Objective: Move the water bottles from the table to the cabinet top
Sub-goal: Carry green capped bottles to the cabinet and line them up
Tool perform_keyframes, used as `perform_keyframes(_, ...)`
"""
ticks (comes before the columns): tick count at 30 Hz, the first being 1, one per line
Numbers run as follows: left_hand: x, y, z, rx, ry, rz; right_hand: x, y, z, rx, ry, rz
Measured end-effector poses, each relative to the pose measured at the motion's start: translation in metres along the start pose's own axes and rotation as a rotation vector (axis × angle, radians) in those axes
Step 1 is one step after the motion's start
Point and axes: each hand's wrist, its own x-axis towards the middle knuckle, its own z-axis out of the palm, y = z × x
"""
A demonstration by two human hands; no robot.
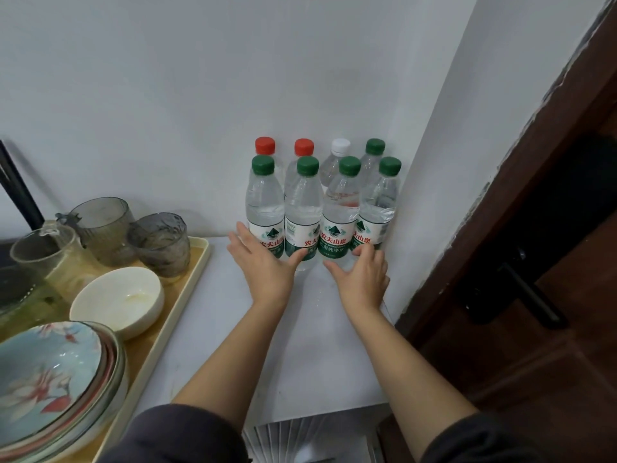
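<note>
Several clear water bottles [302,208] stand in two rows in the back right corner of the white cabinet top [314,345], against the wall. The front row has green caps; behind it are two red caps, a white cap and a green cap. My left hand [265,267] lies flat with straight fingers against the base of the two left front bottles. My right hand [362,277] lies flat against the base of the two right front bottles, thumb spread. Neither hand grips a bottle.
A cream tray [187,295] at the left holds glass cups [160,243], a white bowl [117,300] and stacked patterned plates [50,379]. A dark wooden door [534,262] with a black handle is at the right. White walls close the corner.
</note>
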Motion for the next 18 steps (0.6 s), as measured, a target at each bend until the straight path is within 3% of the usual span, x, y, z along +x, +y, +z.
perform_keyframes(5, -0.031, -0.006, -0.025, 0.347, -0.087, -0.013, -0.018, 0.021, -0.030, -0.173, -0.184, -0.075)
perform_keyframes(11, -0.101, -0.018, -0.066, 0.727, -0.266, -0.032, -0.055, 0.030, -0.057, -0.305, -0.550, -0.326)
perform_keyframes(18, -0.221, -0.029, -0.109, 0.864, -0.110, -0.133, -0.102, 0.034, -0.073, -0.405, -0.850, -0.817)
